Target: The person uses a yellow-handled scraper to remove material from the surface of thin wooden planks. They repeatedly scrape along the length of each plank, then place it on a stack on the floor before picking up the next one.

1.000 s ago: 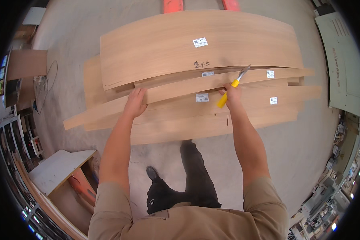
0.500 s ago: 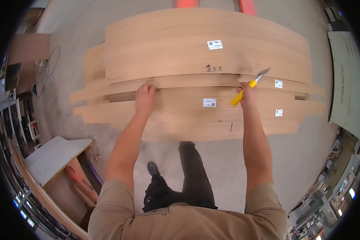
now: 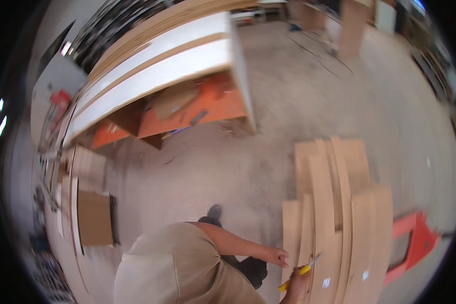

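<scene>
A yellow utility knife (image 3: 305, 269) with a thin metal blade is gripped in my right hand (image 3: 296, 288), near the lower edge of the view. Its blade points up and to the right, over the wood-coloured boards (image 3: 323, 218). My left hand (image 3: 276, 256) hangs by the left edge of the boards, just above and left of the knife. Its fingers are loosely bent and apart, with nothing seen in them. The boards lie in an uneven stack of long strips and wider panels, and white labels (image 3: 326, 282) show on some.
A white-topped workbench (image 3: 157, 66) with an orange shelf stands ahead on the left. Beside the stack is a red frame (image 3: 413, 243). A brown panel (image 3: 95, 219) stands at left. A black cable (image 3: 314, 53) lies on the concrete floor farther off.
The view has swung left, so the boards now lie at the lower right and the workbench is in sight. My left hand has come off the boards; my right still holds the utility knife.
</scene>
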The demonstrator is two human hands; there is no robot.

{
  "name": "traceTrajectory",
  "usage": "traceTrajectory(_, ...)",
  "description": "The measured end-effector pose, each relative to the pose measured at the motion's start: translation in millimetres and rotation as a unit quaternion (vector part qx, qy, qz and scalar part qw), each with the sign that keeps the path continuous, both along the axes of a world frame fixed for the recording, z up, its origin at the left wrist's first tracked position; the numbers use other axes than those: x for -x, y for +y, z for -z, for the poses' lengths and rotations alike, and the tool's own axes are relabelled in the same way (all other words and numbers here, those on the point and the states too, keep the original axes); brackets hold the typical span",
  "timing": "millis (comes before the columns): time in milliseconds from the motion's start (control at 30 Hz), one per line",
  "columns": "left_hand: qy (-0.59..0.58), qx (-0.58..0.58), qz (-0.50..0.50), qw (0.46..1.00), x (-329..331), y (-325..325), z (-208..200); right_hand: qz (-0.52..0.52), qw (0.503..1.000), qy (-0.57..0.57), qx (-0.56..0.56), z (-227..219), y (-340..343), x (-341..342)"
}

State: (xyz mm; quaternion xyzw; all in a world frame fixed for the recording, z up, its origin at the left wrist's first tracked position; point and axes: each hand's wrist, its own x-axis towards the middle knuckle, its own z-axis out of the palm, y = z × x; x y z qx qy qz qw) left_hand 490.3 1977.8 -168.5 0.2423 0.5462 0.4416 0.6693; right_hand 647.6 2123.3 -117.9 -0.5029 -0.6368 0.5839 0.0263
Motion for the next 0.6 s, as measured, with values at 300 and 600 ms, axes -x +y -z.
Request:
traceTrajectory(300, -0.079, -0.186, -0.540, 0.817, 264, -313, -163, -0.600, 0.767, 0.194, -0.120, -200, -275, 395)
traceTrajectory(600, 0.008, -0.219, -0.877, 0.428, 364, -594, -279, -0.846, 0.411, 0.298, -0.161, -316, -561, 662)
